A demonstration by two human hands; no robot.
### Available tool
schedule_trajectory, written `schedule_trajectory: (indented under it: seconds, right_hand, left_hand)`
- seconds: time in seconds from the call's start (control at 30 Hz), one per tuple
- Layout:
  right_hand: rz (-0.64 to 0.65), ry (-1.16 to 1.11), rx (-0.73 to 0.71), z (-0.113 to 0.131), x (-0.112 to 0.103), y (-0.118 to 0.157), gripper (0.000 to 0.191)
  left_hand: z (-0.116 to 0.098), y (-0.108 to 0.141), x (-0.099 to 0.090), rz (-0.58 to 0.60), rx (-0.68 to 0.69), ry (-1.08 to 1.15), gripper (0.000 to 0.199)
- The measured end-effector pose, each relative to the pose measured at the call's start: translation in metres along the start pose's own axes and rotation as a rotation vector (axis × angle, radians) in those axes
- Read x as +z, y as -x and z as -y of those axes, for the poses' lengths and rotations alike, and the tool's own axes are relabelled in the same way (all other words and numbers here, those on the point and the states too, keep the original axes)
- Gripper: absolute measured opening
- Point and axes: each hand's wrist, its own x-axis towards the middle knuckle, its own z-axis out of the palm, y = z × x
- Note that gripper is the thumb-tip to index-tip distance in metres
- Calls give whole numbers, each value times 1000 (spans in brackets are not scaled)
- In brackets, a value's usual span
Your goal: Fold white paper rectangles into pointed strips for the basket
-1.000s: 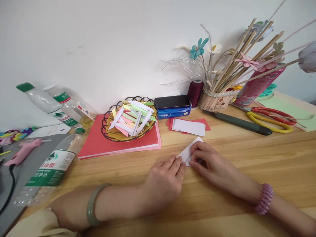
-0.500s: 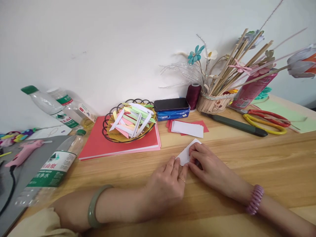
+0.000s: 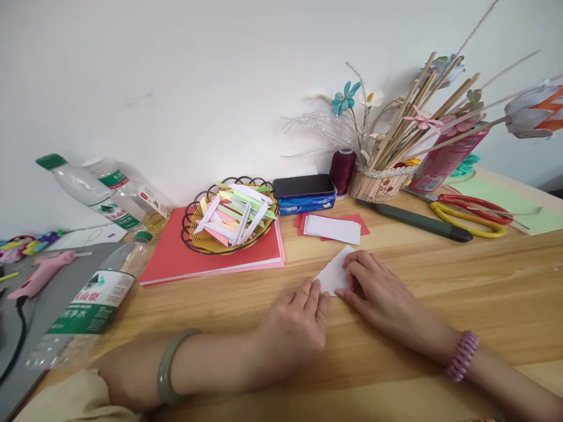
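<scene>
**Left hand [image 3: 294,325] and right hand [image 3: 382,290] met on white paper [image 3: 331,276]**

The worktop [image 3: 211,305] spread beneath the basket [image 3: 200,239]. Red sheets [image 3: 162,252] lay directly under the basket, a bottle [image 3: 90,305] to its left. Right of the basket and nearer the viewer, the left hand's grip was open, straight fingertips pressing the white paper. The right hand, farther right, touched it with curled fingers; whether that grip pinched, I could not tell. The white paper lay right of the basket, nearer the viewer.

Your right hand [image 3: 373,287] hides the right part of the white paper [image 3: 332,274]; at far right, the grey-orange flower [image 3: 530,111] is cut off by the edge.
</scene>
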Motion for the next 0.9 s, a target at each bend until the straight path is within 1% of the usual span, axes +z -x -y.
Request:
schedule_trajectory:
  seconds: [0.07,0.13,0.23,0.33,0.4,0.47,0.57,0.67,0.73,0.8,0.9]
  right_hand:
    - [-3,3,5,-3,-3,1,15]
    - [5,-2,-1,-6,-6,2,11]
    - [23,-15,-20,-11,-9,4,3]
    - [13,-4,-112,-13,-10,9,13]
    - [-5,46,-187,-11,-11,15,20]
    - [-9,118,-238,-6,-12,22,24]
    - [-2,186,-312,8,-13,34,25]
    - [-12,219,-410,25,-12,44,27]
    - [4,216,-456,32,-11,46,29]
    - [29,161,-438,35,-13,44,28]
    - [58,43,-292,31,-17,34,25]
  left_hand:
    - [0,0,0,9,-1,7,30]
    - [1,0,0,28,3,8,30]
    - [5,-1,0,8,4,31,29]
    - [15,-3,3,-50,-12,64,26]
    - [24,-6,5,-82,-14,73,24]
    - [32,-8,7,-83,-6,92,24]
    - [40,-11,8,-34,-20,153,26]
    - [42,-15,7,-1,-93,253,24]
    - [42,-17,7,-9,-142,305,20]
    - [43,-19,9,-35,-160,331,15]
    - [43,-19,13,-112,-155,354,14]
